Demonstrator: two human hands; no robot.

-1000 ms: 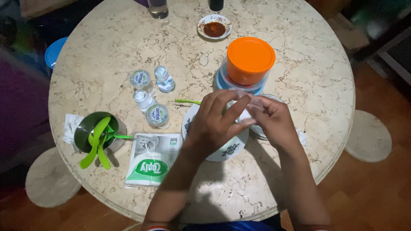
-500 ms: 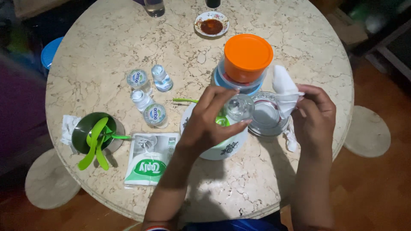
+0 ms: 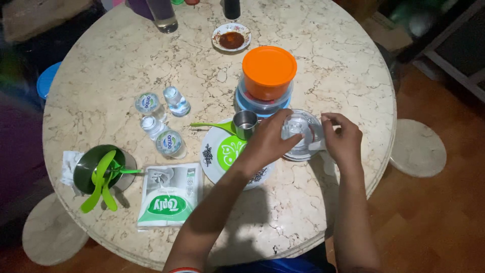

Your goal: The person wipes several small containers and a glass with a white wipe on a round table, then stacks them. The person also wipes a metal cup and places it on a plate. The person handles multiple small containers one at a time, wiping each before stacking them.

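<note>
Both hands have come back together over the glass bowl (image 3: 302, 135): half a second ago the right hand (image 3: 342, 139) was lifted off to the side with the white tissue (image 3: 319, 145) raised, and the left hand (image 3: 270, 139) was holding the small glass up over the plate. Now the left hand reaches across the white plate (image 3: 222, 154) with the green butterfly print, fingers curled and closed around a small clear glass (image 3: 292, 127), which sits inside the bowl. The right hand is at the bowl's right rim, fingers bent in a loose pinch on the crumpled tissue, which shows only as a white scrap at the rim; how tightly it is gripped is hard to tell. The bowl itself rests on the round marble bench (image 3: 126, 65), just right of the plate and just below the stack of tubs topped by an orange lid (image 3: 269, 71). A little steel cup (image 3: 245, 124) stands at the plate's top edge, touching a green spoon (image 3: 209, 125). Further left, 4 small water cups (image 3: 160, 121) cluster together, a white and green tissue pack (image 3: 169, 194) lies near the front edge, and a steel bowl (image 3: 91, 167) holding green utensils sits far left. A small saucer (image 3: 231, 37) of dark red sauce is at the far side.
</note>
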